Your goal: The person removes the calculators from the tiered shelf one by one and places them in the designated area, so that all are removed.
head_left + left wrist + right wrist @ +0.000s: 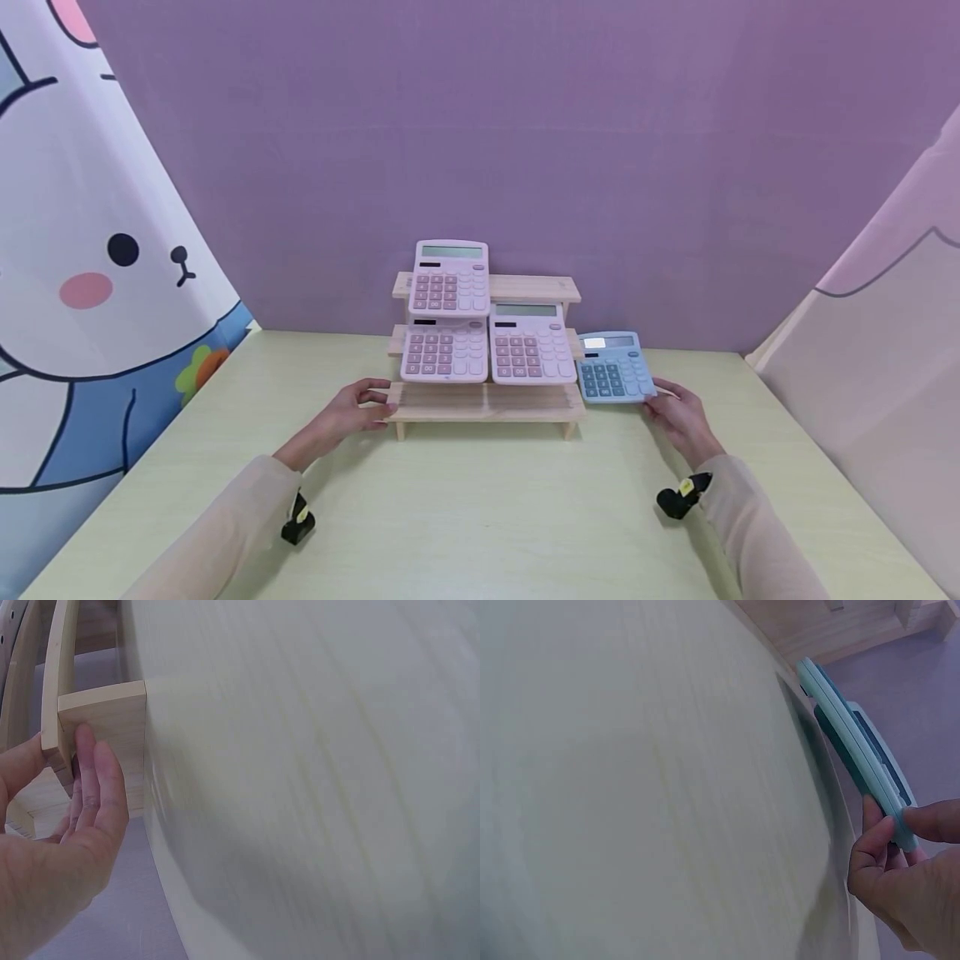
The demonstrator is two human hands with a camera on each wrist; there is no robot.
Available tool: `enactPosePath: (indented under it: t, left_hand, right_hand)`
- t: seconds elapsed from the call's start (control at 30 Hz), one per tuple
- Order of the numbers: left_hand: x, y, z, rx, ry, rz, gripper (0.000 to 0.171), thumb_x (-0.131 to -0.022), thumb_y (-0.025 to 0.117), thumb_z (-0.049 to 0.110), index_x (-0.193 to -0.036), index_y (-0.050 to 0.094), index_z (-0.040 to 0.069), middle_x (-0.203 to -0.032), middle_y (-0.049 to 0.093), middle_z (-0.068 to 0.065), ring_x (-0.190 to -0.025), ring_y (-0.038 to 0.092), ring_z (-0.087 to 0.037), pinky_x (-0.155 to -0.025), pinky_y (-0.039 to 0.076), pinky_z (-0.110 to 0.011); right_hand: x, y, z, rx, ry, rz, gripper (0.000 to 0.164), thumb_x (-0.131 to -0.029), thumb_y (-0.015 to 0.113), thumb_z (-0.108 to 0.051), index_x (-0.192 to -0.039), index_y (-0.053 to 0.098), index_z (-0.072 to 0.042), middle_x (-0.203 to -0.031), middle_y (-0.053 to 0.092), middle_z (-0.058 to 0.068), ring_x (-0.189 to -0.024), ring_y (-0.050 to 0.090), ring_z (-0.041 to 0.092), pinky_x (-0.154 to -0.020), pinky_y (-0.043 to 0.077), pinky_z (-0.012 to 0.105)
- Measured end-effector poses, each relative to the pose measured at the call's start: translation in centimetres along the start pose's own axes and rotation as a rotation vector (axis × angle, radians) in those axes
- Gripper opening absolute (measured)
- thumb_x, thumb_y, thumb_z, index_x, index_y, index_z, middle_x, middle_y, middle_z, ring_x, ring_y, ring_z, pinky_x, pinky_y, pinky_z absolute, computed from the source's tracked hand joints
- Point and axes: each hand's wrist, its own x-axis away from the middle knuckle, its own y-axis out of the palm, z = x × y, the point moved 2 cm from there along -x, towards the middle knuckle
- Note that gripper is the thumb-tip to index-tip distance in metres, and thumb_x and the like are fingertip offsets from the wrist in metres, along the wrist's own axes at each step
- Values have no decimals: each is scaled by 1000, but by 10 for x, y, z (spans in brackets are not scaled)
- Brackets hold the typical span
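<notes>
My right hand (678, 418) pinches a blue calculator (617, 371) by its lower right corner, at the right side of a three-tier wooden display rack (487, 403). The right wrist view shows the calculator (859, 750) edge-on, tilted over the table, thumb on its key side and fingers beneath. With my left hand (351, 414) I grip the left end of the rack's lowest board, thumb on top and fingers under it beside the leg (112, 712). One pink calculator (450, 279) leans on the top tier. Below it, a second pink calculator (444, 354) is partly covered, beside a third pink calculator (532, 346).
The rack stands toward the back of a pale wood-grain table (480, 517). A purple backdrop (525, 150) rises close behind it. At the left hangs a cartoon-printed cloth (90, 333), and another pale cloth (877, 350) borders the right side.
</notes>
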Motion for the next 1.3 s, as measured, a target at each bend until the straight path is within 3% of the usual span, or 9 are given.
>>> enactPosePath:
  t: [0.43,0.7,0.97,1.3]
  left_hand:
    - [0,0,-1,-11,-1,0,59,-86,62,9,-135,31,-4,-124,44,-25,-89,59,-15,-84,55,-36]
    - [-1,0,-1,-8,-14,8,58,-86,61,8,-135,31,-4,-124,44,-25,-89,59,-16,-84,55,-36]
    - [0,0,-1,-10,-1,0,60,-86,62,10,-135,30,-5,-124,44,-25,-88,59,-14,-84,55,-36]
    - [0,0,0,-7,-12,3,60,-86,61,8,-135,30,-4,-125,44,-25,-90,59,-15,-85,54,-36]
  right_hand:
    - [-5,0,4,31,5,15,61,-86,44,10,-141,18,7,-89,55,-4,-77,55,5,-68,50,16]
    - [-8,-1,5,94,7,2,61,-85,44,9,-141,18,8,-106,49,8,-77,55,4,-70,51,16]
    - [-10,-3,5,211,7,-8,60,-85,46,9,-139,19,12,-102,53,9,-74,57,4,-69,53,16]
    - [-13,-4,5,397,28,17,57,-88,46,5,-138,21,11,-124,43,29,-77,57,5,-69,53,18]
